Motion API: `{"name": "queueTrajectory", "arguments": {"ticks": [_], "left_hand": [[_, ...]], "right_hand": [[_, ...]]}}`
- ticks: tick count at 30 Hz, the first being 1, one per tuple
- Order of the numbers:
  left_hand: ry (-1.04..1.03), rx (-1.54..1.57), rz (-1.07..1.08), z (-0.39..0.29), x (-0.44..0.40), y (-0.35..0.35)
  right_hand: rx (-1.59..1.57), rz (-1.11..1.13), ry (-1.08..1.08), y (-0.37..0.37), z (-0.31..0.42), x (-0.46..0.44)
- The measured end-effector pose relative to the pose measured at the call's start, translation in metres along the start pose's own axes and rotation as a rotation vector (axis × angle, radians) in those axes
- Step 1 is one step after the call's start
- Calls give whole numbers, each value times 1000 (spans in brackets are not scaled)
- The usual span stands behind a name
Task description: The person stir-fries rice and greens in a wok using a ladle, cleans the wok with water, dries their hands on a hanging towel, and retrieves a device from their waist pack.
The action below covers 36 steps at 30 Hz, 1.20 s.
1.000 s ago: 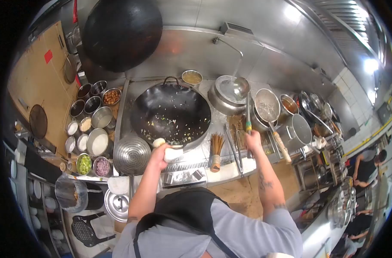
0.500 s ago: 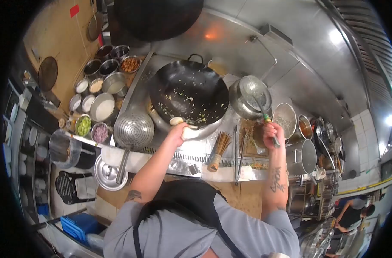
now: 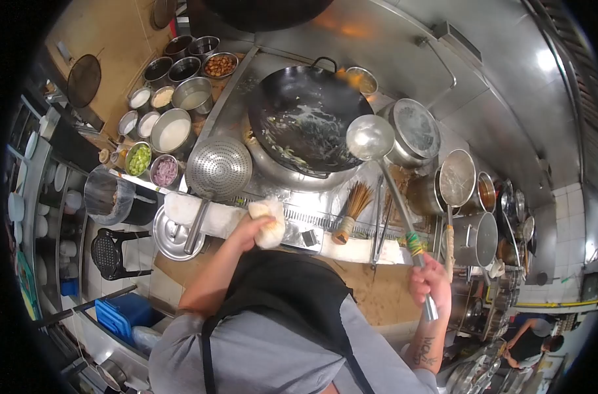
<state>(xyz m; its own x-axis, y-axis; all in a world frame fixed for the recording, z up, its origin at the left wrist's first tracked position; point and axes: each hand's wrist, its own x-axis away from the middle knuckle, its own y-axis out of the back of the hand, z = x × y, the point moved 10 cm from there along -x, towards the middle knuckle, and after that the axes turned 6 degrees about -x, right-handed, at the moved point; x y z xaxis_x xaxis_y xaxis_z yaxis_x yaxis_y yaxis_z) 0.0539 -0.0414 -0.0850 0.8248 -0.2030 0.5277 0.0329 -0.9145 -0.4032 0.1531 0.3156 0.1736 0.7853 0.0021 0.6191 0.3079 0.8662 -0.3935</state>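
My left hand (image 3: 248,233) grips a folded white cloth (image 3: 269,223) in front of the stove edge, apart from the wok. My right hand (image 3: 430,282) is wrapped round the handle of a long metal ladle (image 3: 370,138). The ladle's bowl hangs at the right rim of the black wok (image 3: 305,118), which sits on the burner with pale liquid and chopped bits inside. An orange flame shows at the wok's back right rim. A bamboo brush (image 3: 353,213) and metal tongs (image 3: 379,223) lie on the front ledge.
A perforated strainer (image 3: 219,168) rests left of the wok, beside ingredient pots (image 3: 172,131). A lidded pot (image 3: 414,131), a mesh strainer (image 3: 458,177) and a deep pot (image 3: 476,240) stand at the right. Another person (image 3: 532,343) is at the far lower right.
My left hand has come away from the wok's rim, back towards me with the cloth. The ladle has moved from the lidded pot to the wok. Liquid and flame now show.
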Motion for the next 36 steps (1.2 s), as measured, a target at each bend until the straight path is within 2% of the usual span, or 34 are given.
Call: {"name": "queueTrajectory", "arguments": {"ticks": [2,5,8,13,15,17,19,21,22,24,27,28,31,32,33,36], "left_hand": [[-84,-129,79,2,5,-14],[-258,-602,127,10,-18,-28],[-337,-1084,-186,-13,-3,-27],[-407,-1226,-262,-11,4,-17],[-428,-1220,-288,-12,16,-11],[-482,-1188,-309,-24,31,-6],[-499,-1191,-351,-29,41,2],[-439,-1042,-349,-22,50,19],[-409,-970,-342,-18,54,26],[-508,-1015,-404,-24,68,34],[-534,-842,-485,-17,76,59],[-519,-830,-474,-20,74,57],[-447,-782,-445,-25,74,55],[-410,-754,-423,-31,69,46],[-370,-726,-402,-35,64,39],[-425,-962,-313,-36,35,14]], "right_hand": [[157,17,-32,-17,-5,3],[266,52,10,-20,-5,-15],[295,92,157,-22,13,-54],[541,-74,452,7,88,-136],[887,-323,767,67,124,-200],[1243,-585,888,52,152,-201],[1339,-697,580,56,158,-225],[1259,-641,414,114,156,-318],[1027,-552,358,116,157,-322],[561,-362,253,101,152,-324],[-346,47,32,68,136,-305],[-369,6,72,54,138,-278],[-516,211,107,38,150,-238],[-472,304,105,30,150,-224],[-494,305,68,28,143,-213],[-553,348,-42,-11,127,-149]]}}
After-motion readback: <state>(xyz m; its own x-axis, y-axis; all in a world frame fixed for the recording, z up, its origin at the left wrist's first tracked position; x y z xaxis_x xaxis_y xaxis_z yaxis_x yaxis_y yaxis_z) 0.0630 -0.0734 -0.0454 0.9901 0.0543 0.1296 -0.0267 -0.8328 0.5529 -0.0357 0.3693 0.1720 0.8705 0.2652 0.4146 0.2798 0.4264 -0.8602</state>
